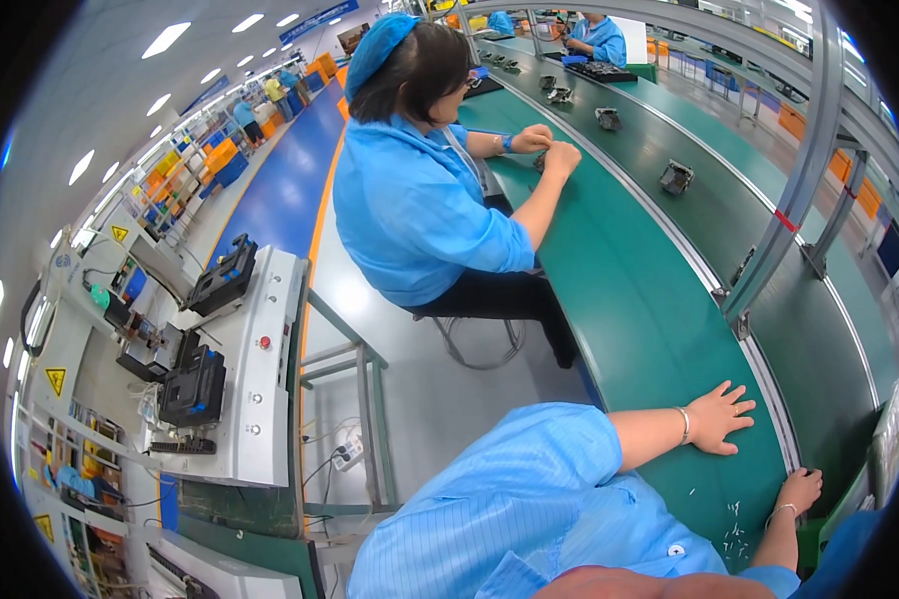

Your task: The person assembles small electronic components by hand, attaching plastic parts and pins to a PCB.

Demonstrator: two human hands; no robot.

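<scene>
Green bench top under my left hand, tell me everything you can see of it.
The green bench top is a long, flat, smooth-looking strip with a slight sheen, running away toward the upper left. A pale metal rail borders its right side. Your left hand rests on it, palm down, fingers spread. Small white slivers lie scattered at its near end. Whether your right hand touches it is unclear.

Bright indoor light from ceiling lamps (166, 39), pale glare on the floor (350, 290) beyond the left edge of the tabletop (619, 299), fisheye bending toward black corners, distance slightly soft
</scene>
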